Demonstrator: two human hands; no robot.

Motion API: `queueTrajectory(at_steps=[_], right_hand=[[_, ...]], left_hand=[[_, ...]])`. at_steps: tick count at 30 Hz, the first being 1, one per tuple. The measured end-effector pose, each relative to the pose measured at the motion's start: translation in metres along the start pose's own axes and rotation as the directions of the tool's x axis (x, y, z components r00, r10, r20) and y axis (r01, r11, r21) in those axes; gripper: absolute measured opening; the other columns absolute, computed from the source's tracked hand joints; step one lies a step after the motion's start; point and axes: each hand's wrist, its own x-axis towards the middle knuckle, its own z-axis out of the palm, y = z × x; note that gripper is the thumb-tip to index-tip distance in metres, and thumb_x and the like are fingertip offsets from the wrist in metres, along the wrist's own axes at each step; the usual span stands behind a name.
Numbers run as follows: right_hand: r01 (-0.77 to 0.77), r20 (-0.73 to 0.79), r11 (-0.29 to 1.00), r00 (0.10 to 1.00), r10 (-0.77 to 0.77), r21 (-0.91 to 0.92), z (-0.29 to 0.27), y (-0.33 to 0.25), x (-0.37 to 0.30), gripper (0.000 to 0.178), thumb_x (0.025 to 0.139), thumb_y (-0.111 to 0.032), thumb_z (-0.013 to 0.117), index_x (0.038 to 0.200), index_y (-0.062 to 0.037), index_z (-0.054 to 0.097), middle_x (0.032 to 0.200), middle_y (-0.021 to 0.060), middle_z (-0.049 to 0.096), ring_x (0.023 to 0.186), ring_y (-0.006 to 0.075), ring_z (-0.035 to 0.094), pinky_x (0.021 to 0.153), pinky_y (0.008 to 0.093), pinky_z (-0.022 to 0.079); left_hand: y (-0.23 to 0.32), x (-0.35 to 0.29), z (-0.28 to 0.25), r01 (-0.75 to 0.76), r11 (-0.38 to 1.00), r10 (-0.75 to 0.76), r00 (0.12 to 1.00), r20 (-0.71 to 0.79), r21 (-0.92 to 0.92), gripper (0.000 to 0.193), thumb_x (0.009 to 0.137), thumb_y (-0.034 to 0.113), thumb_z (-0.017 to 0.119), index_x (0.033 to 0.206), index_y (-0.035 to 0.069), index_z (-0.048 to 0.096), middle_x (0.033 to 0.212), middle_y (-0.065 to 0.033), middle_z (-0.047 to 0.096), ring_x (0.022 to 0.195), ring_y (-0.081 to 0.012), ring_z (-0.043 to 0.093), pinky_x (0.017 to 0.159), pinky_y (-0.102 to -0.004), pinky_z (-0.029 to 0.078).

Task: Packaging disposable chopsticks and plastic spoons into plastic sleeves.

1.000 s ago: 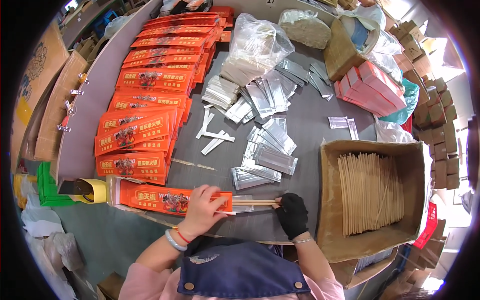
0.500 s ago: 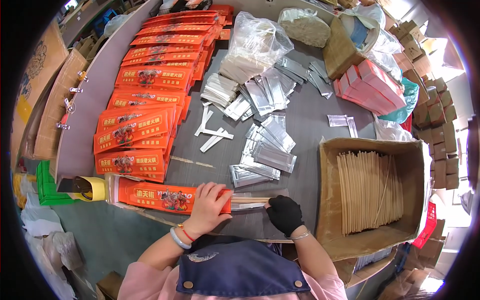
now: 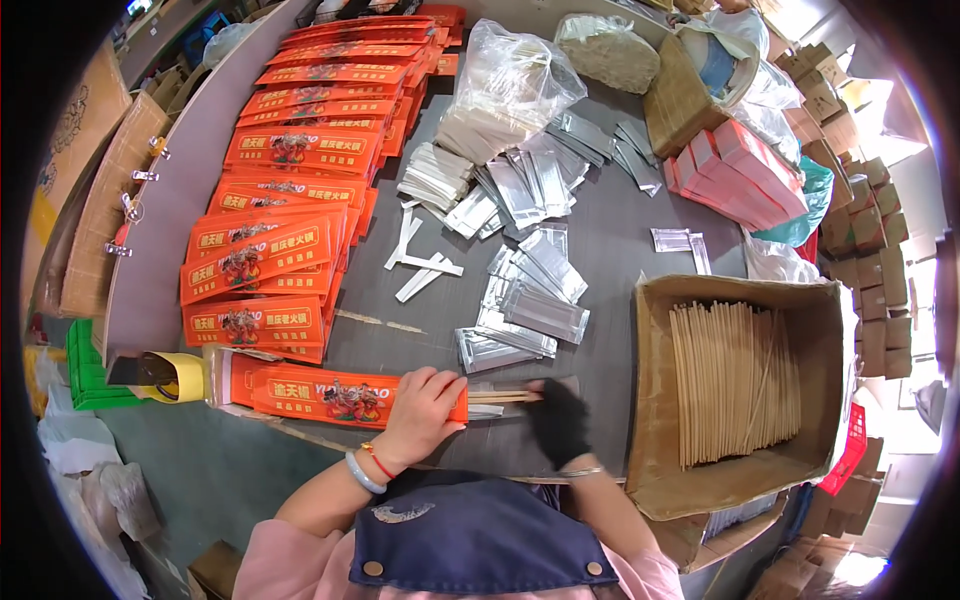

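Observation:
A red printed paper sleeve (image 3: 330, 395) lies flat at the near edge of the table. My bare left hand (image 3: 424, 405) is closed over its right end, fingers on top and thumb along the near side. Wooden chopsticks (image 3: 503, 396) stick out from the sleeve's right opening, with a clear and silvery packet (image 3: 485, 411) beside them. My right hand (image 3: 557, 420), in a black fingerless glove, pinches their outer ends; motion blurs its fingers. Under the sleeve, another red sleeve (image 3: 238, 380) shows at the left, by a yellow tape roll (image 3: 172, 377).
Overlapping red sleeves (image 3: 290, 150) fill the table's left side. Silvery packets (image 3: 545, 310) and white paper-wrapped strips (image 3: 437, 175) lie mid-table. A cardboard box (image 3: 655, 490) of chopsticks (image 3: 735, 385) stands at the right. Behind it are pink-red packs (image 3: 740, 180) and a clear plastic bag (image 3: 515, 75).
The top sleeve has slid slightly right under my left hand, baring more of the sleeve beneath. My right hand has turned and blurred, still at the chopstick ends.

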Motion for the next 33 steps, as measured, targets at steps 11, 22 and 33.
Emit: queueTrajectory(at_steps=[11,22,33], right_hand=[[0.438,0.355,0.828,0.88,-0.316,-0.349,-0.019,-0.059,0.011,0.063,0.062,-0.046,0.082,0.111,-0.0115,0.062,0.104,0.0094,0.061,0.099,0.0306,0.057,0.086,0.0464,0.04],[0.359,0.121,0.797,0.931,-0.345,-0.486,-0.049,-0.052,-0.004,0.063,0.059,-0.036,0.085,0.11,-0.0104,0.057,0.102,0.0076,0.06,0.099,0.029,0.057,0.088,0.0438,0.037],[0.49,0.315,0.804,0.863,-0.395,-0.336,0.02,-0.068,0.0,0.066,0.063,-0.043,0.082,0.115,-0.01,0.058,0.102,0.0089,0.06,0.097,0.0311,0.056,0.091,0.0462,0.036]], left_hand=[[0.01,0.034,-0.061,-0.272,0.95,0.189,0.891,0.413,0.152,0.021,0.065,0.015,0.071,0.085,0.015,0.065,0.096,-0.0107,0.054,0.094,-0.0315,0.054,0.076,-0.0428,0.045],[-0.018,-0.02,-0.027,0.437,0.89,-0.421,0.897,-0.132,0.127,0.087,0.061,0.041,0.087,0.131,0.003,0.053,0.141,-0.0211,0.04,0.133,-0.0427,0.033,0.112,-0.0548,0.024],[-0.03,-0.029,-0.009,0.47,0.878,-0.478,0.873,-0.096,-0.092,0.097,0.062,0.043,0.088,0.137,-0.001,0.047,0.148,-0.0219,0.035,0.14,-0.0432,0.025,0.115,-0.056,0.017]])
